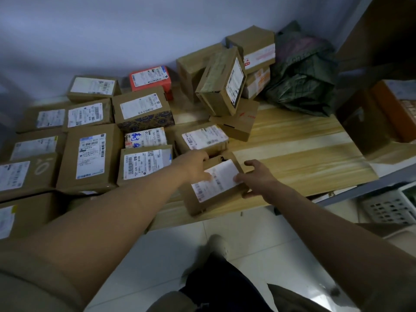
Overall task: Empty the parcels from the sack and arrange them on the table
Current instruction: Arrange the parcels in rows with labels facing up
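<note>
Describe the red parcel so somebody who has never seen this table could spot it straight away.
Start at the wooden table and follow the rows of labelled parcels back to the wall. The red parcel sits in the back row, near the middle. It is the only bright red box there; its neighbours are plain brown cardboard.

Single head-worn wide-angle view, looking forward and steeply down from above the wooden worktop [292, 145]. The near worktop edge crosses mid-frame; the wall [112, 30] closes the top, the tiled floor [247, 239] fills the bottom. Both forearms enter from the lower corners. Close range; straight lines bow toward the frame edges.
</note>
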Demonstrator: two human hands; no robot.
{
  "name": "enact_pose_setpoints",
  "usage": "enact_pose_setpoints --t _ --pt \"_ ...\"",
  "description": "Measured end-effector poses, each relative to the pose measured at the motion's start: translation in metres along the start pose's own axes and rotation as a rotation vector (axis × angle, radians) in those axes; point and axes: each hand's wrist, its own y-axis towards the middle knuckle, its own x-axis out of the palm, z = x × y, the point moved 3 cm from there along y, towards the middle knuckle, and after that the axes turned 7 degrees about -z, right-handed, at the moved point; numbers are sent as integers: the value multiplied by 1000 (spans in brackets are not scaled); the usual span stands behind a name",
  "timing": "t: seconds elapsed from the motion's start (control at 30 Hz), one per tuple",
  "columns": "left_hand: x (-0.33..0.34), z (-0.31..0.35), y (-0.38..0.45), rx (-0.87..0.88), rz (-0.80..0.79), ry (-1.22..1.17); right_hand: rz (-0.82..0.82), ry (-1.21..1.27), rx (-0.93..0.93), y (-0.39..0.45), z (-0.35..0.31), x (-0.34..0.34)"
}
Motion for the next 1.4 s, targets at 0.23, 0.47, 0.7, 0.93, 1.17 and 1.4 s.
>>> enact_pose_setpoints --t 0.23,0.47,0.7,0.93,1.17,1.4 --pt "15 -3 -22 71 196 202 -62 -193 40 -22 3 2" --pt "0 -14 -31 3 315 84 183 -196 -126 11 -45 -3" --pt "-80 6 18 -179 465 -284 150 40 -300 91 -121 -16" --pt "-131 51 110 -291 404 -530 51 253 -186 155 -145 -68" --pt "-134 35 121 -196 508 -892 -173 406 -215 171 -151 -71" --pt "-110 28 79 -140 58 -1025 -309 561 -250 139 -150 -76"
